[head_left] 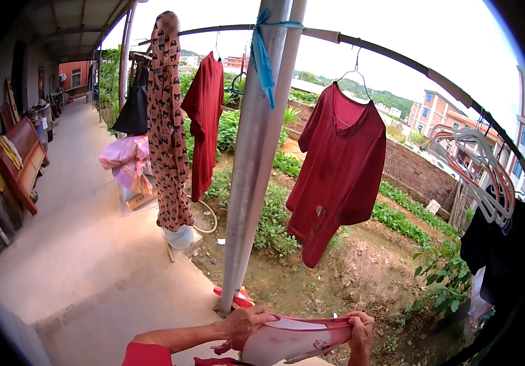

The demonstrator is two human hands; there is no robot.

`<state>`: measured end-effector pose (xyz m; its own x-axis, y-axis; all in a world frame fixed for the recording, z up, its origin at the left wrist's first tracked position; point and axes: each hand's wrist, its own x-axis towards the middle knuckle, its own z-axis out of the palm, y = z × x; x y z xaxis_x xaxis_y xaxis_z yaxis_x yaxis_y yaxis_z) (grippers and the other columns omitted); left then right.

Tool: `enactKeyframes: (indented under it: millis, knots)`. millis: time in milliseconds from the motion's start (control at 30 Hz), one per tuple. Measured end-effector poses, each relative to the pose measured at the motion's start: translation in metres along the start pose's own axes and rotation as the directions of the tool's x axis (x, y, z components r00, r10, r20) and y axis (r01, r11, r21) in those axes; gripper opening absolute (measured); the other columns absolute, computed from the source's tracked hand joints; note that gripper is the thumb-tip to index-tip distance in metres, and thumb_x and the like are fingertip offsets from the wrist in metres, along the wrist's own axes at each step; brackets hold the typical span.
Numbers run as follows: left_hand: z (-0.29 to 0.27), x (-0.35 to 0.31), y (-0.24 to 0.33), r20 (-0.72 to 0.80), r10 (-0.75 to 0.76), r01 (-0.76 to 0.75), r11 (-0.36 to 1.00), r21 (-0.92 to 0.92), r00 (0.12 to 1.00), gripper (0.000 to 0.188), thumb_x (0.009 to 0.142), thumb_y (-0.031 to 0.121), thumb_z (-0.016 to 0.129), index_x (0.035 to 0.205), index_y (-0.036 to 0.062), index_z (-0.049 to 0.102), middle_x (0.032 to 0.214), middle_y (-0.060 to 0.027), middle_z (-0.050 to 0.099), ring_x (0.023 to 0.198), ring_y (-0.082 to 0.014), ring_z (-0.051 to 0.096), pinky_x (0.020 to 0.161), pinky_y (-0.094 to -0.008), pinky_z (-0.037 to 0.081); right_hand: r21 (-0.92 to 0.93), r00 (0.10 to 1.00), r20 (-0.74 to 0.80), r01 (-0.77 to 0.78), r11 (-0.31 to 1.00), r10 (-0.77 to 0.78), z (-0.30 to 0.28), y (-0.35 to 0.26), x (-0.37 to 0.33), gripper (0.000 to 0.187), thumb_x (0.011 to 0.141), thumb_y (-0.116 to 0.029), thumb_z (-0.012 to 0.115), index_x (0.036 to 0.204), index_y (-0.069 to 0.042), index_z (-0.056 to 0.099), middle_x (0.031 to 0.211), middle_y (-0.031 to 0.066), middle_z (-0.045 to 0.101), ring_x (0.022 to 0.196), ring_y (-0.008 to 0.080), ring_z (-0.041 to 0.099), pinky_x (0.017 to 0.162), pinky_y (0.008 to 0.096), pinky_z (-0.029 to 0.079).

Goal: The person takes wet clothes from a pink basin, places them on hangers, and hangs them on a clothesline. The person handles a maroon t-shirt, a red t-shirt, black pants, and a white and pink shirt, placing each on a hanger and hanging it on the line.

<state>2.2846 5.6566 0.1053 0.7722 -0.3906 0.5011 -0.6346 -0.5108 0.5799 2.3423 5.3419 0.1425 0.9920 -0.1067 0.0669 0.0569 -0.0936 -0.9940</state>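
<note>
Low in the head view I hold a pale pink garment with a red edge (278, 341) stretched between both hands. A small dark print shows on it near the right end; its exact kind I cannot make out. My left hand (245, 323) is closed on its left end, with the forearm and a red sleeve coming in from below. My right hand (361, 332) grips the other end. Above hangs a dark red short-sleeved top (345, 165) on a wire hanger. A second red top (204, 122) hangs farther left, beyond the metal post (256, 146).
Several bare hangers (482, 171) and a dark cloth (497, 256) hang from the rail (421, 67) at the right. A patterned long garment (171, 134) hangs left of the post. Red footwear (238, 299) lies at the post's foot. A wooden bench (24, 158) lines the wall.
</note>
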Motion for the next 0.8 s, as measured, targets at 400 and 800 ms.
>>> enactKeyframes:
  millis: [400, 800]
  knots:
    - [-0.041, -0.014, -0.007, -0.141, -0.094, 0.128, 0.957, 0.259, 0.986, 0.025, 0.076, 0.003, 0.057, 0.098, 0.0125, 0.064, 0.089, -0.0059, 0.055, 0.076, -0.0245, 0.06, 0.061, -0.033, 0.051, 0.004, 0.935, 0.289, -0.215, 0.977, 0.204, 0.056, 0.044, 0.022, 0.017, 0.073, -0.004, 0.05, 0.08, 0.004, 0.064, 0.066, 0.0034, 0.061, 0.058, 0.0097, 0.054, 0.053, 0.0206, 0.042]
    - [-0.135, -0.03, -0.009, 0.172, -0.032, 0.088, 0.941, -0.328, 0.985, 0.024, 0.082, -0.002, 0.053, 0.103, 0.0025, 0.061, 0.088, -0.0103, 0.059, 0.079, -0.0247, 0.059, 0.068, -0.0323, 0.048, -0.228, 0.647, 0.712, 0.58, 0.782, -0.273, 0.185, -0.1, 0.031, 0.037, 0.079, -0.027, 0.07, 0.109, -0.007, 0.06, 0.097, 0.0089, 0.056, 0.088, 0.0179, 0.057, 0.074, 0.0307, 0.048]
